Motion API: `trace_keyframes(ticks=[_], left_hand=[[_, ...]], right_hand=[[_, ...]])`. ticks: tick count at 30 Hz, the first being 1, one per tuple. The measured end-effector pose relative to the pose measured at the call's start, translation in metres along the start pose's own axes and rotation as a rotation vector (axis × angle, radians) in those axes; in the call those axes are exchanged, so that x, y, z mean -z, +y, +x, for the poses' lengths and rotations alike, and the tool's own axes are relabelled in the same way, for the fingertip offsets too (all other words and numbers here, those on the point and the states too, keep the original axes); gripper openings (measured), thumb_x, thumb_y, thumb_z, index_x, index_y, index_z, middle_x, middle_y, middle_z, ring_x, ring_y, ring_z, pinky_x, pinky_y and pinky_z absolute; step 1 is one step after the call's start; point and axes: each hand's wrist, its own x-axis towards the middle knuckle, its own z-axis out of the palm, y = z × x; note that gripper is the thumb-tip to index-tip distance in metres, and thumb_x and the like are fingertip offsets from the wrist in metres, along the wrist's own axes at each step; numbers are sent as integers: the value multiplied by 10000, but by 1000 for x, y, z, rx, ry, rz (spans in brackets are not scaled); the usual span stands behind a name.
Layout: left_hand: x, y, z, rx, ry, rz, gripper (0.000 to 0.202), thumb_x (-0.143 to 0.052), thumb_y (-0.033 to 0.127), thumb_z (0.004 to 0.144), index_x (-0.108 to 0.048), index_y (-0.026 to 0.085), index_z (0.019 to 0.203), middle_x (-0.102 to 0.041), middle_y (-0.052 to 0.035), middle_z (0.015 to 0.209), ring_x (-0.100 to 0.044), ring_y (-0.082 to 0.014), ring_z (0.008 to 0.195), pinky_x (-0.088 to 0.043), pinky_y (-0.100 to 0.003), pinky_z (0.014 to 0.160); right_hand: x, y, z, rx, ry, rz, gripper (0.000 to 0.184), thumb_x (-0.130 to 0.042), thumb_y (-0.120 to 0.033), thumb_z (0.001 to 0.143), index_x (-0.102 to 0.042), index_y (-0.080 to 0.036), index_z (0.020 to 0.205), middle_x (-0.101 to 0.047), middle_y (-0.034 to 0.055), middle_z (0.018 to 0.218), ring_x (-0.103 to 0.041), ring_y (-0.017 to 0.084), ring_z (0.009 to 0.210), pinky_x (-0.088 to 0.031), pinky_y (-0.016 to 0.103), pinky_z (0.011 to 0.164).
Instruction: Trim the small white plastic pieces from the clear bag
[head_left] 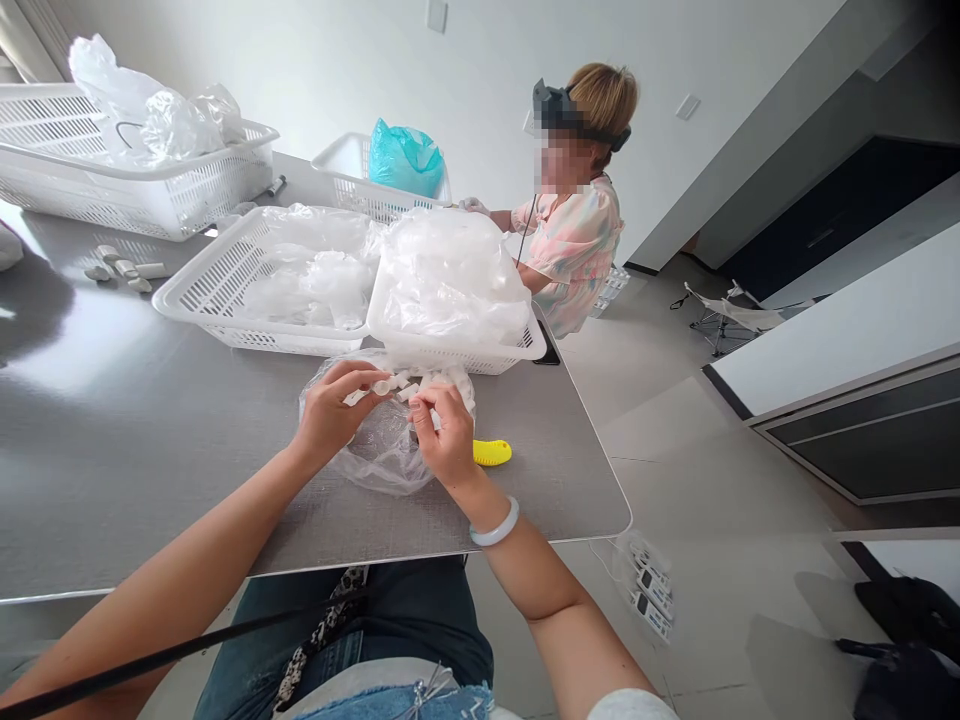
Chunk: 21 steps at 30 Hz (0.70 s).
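My left hand [337,408] pinches a short white plastic tube-like piece [382,387] between thumb and fingers. Close on its right, my right hand [444,432] is closed with thumb and fingertips together; what they hold, if anything, I cannot make out. Both hands are over a clear plastic bag [382,455] spread on the table, with several small white pieces [409,392] on it between them. A yellow handle [492,453] sticks out from behind my right hand; its other end is hidden, and I cannot tell whether the hand touches it.
Two white baskets [225,338] [465,358] of bagged goods stand just beyond my hands on the grey table [150,450]. A larger basket [172,190] is back left; another [337,172] holds a blue bag [405,160]. Loose white pieces [124,266] lie left. A person [577,240] stands across the corner.
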Motion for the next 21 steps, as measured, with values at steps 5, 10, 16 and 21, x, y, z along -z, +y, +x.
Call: trace_keyframes(ticks=[5, 10, 16, 21], left_hand=[[-2, 2, 0, 53, 26, -110, 224, -690, 427, 879, -771, 245, 982, -736, -39, 969, -679, -186, 809, -577, -328, 744], [-4, 3, -2, 3, 14, -13, 178, -645, 379, 913, -761, 259, 975, -735, -34, 954, -669, -174, 755, -560, -309, 683], [-11, 4, -3, -207, 4, 207, 232, -530, 242, 953, -758, 255, 912, -739, -70, 882, -687, -214, 810, -543, -346, 737], [-8, -3, -2, -99, 9, 211, 180, -593, 298, 929, -771, 278, 911, -756, -52, 928, -657, -188, 725, -522, -327, 676]], right_hand=[[-1, 2, -3, 161, -95, -111, 306, -426, -90, 907, -669, -274, 921, -677, 56, 1237, -512, 240, 1273, -426, 476, 1121], [-9, 1, -4, 235, -240, -202, 286, -490, -63, 891, -698, -256, 926, -633, 50, 1365, -448, 248, 1357, -403, 463, 1162], [-18, 0, -4, 142, -288, -178, 279, -506, -48, 852, -727, -219, 843, -688, 102, 1194, -412, 274, 1403, -416, 477, 1148], [-11, -1, -4, 31, -115, -53, 290, -448, -108, 888, -691, -264, 866, -733, 47, 953, -555, 240, 1205, -439, 472, 1092]])
